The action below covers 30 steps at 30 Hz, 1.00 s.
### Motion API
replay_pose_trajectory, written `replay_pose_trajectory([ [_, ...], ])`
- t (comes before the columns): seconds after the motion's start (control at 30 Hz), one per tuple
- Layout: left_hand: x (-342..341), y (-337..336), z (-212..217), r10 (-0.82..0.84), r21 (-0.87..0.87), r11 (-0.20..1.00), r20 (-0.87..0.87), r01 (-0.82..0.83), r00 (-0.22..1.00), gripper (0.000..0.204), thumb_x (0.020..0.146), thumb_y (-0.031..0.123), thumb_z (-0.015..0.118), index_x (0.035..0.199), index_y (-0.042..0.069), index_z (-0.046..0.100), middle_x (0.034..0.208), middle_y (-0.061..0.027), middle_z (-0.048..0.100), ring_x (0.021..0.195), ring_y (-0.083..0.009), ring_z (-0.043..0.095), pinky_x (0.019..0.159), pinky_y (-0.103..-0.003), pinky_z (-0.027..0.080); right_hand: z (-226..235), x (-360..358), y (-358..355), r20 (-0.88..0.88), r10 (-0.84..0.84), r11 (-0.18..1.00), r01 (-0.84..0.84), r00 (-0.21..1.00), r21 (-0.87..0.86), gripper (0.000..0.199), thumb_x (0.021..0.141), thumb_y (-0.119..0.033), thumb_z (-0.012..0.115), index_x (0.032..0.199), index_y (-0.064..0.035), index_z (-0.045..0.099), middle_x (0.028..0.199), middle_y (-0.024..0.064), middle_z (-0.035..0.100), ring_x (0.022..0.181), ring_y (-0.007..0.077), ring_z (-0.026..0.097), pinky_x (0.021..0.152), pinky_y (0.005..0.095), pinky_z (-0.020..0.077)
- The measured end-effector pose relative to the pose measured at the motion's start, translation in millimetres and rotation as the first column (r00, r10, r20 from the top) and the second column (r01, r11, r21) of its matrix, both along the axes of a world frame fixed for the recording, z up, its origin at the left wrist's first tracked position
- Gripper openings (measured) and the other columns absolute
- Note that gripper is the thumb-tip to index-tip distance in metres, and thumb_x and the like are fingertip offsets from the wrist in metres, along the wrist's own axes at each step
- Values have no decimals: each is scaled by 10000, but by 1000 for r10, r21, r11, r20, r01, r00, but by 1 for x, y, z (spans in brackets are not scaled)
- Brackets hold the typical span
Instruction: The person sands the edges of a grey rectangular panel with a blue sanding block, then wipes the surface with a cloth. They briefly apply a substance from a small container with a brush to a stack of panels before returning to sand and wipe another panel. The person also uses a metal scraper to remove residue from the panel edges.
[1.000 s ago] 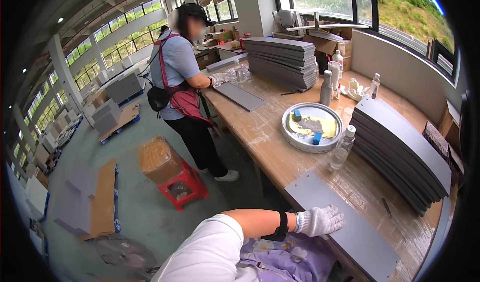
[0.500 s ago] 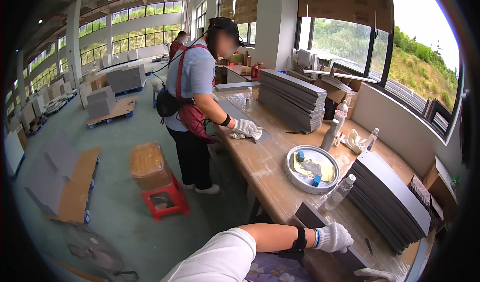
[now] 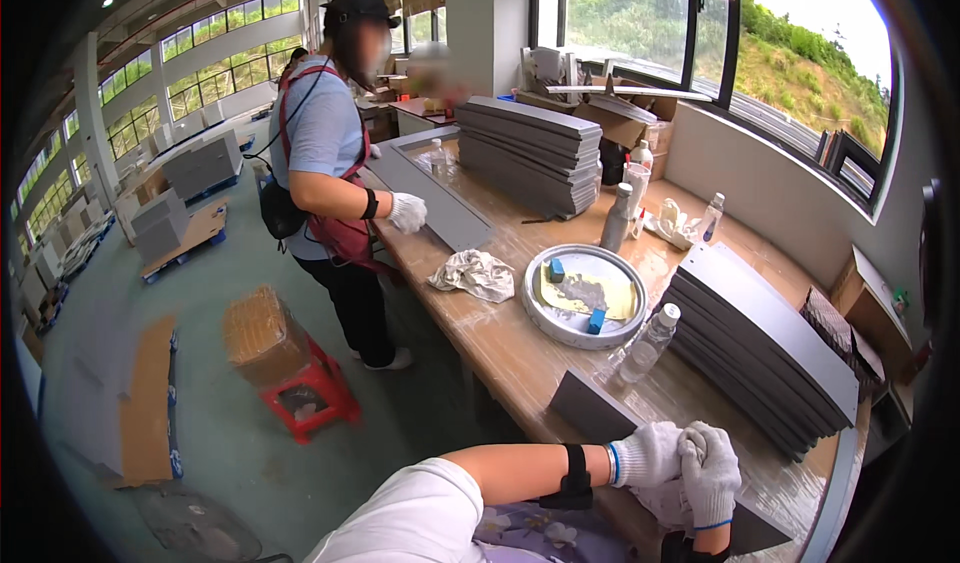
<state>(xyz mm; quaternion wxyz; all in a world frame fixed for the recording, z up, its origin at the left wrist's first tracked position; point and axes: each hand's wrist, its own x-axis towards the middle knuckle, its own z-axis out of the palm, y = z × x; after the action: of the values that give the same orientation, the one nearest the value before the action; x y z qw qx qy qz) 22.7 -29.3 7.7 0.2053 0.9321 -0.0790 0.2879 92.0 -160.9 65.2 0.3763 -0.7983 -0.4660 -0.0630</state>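
My left hand (image 3: 645, 454), in a white knit glove, meets my right hand (image 3: 710, 471) over the near edge of the table. Both have their fingers curled and pressed together. Below them shows a pale crumpled patch like cloth (image 3: 664, 504); what the fingers grip is hidden. Under and behind the hands runs a long dark grey panel (image 3: 590, 407), partly covered by them. Just beyond it stands a clear bottle (image 3: 650, 344) with a white cap. A round tub lid (image 3: 531, 308) carries blue blocks and a yellowish sheet with grey paste.
Curved grey panels (image 3: 765, 338) are stacked at right, with another stack (image 3: 530, 153) farther back. A crumpled rag (image 3: 474, 275) lies near the left table edge. A co-worker (image 3: 335, 143) stands there beside a flat grey panel (image 3: 425, 195). A red stool (image 3: 310, 393) bears a carton.
My right hand has risen from the lower edge to meet my left. The co-worker's gloved hand has left the rag and drawn back. The whole view has shifted.
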Motion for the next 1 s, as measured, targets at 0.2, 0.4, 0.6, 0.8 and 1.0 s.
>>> replay_pose_trajectory([
  [0.2,-45,101,23,272,295,924,-66,-241,960,307,838,441,641,766,145,599,714,-52,593,690,-266,593,641,-391,443,-21,76,-132,67,-282,959,282,957,16,187,755,67,590,910,-21,643,869,100,610,770,241,612,717,324,498],
  [0.4,-38,79,16,447,347,854,-110,-387,888,302,826,329,681,950,62,614,792,-97,586,821,-297,588,1097,-573,268,-18,66,-94,167,-319,945,326,933,-16,153,772,-95,683,923,-75,678,904,101,647,857,299,620,768,383,508],
  [0.6,-3,4,0,120,249,962,-7,-115,993,463,767,269,736,1146,56,574,870,-83,630,867,-287,615,1020,-484,422,-24,9,-17,267,-101,993,112,958,-26,258,732,-176,728,965,-103,643,897,77,644,853,289,619,775,391,506],
  [0.8,-58,78,-1,247,376,897,5,-231,969,376,863,292,642,1171,87,577,944,-84,636,919,-280,610,1058,-514,389,-30,57,-131,361,-321,947,296,876,125,189,744,-33,670,923,-87,646,883,68,673,829,290,626,758,389,513],
  [1.0,-85,100,2,347,369,862,69,-347,935,448,847,248,654,1267,117,567,1102,-58,640,1027,-269,602,1146,-547,253,-40,76,-153,338,-349,937,338,874,94,171,795,-15,630,963,-46,626,937,111,645,915,310,607,845,389,478],
])
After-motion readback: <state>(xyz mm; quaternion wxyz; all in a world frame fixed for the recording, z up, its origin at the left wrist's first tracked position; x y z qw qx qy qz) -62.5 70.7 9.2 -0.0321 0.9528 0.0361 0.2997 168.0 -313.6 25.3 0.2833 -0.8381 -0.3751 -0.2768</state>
